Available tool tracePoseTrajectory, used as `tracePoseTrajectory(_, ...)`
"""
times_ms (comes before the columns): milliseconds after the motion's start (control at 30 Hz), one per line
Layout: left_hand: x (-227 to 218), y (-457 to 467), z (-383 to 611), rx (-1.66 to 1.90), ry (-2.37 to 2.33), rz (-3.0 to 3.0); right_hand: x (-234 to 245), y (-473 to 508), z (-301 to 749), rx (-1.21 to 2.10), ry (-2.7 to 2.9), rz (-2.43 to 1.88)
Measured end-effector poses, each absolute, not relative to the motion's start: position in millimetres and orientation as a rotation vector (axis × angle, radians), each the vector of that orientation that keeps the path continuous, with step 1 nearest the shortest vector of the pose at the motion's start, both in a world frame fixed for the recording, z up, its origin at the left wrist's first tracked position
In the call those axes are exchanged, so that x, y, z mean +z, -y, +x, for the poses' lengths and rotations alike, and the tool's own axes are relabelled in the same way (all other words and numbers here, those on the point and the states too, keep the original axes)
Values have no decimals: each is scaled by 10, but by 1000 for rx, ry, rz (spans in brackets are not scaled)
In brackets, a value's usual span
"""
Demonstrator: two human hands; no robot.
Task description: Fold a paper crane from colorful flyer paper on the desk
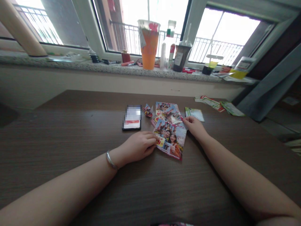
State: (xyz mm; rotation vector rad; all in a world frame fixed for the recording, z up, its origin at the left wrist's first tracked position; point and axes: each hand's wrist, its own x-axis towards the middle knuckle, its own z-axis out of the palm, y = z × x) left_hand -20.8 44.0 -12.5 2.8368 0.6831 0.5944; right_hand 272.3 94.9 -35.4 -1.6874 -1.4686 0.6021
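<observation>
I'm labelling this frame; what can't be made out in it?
In the head view:
Phone screen: details pixelated.
Rear flyer: lower part covered by the front flyer.
Price badge: partly covered by the left hand.
Pink-patterned thing: cut off by bottom edge.

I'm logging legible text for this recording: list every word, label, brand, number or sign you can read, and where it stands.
"9": yellow patch on the front flyer; other characters unclear.
"8": apparently, on the rear flyer; what follows is blurred.
Too small or blurred: the flyers' remaining print, the dark cup's label, the green-and-white packet.
Phone: screen pixelated, unreadable.
</observation>
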Motion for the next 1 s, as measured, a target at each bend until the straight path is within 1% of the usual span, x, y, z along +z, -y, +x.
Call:
tracePoseTrajectory(300,-79,-402,-210,494,-673,2825,-371,-957,2829,622,1255,-1708)
tracePoseTrajectory(600,-101,-402,-214,529,-686,2785,-362,-967,2715,675,1514,-1646)
tracePoseTrajectory(867,-68,-389,-181,461,-667,2790,-372,-958,2717,492,1709,-1663)
tracePoseTrajectory(1000,-80,-394,-167,444,-730,2834,-374,-930,2701,382,1804,-1727)
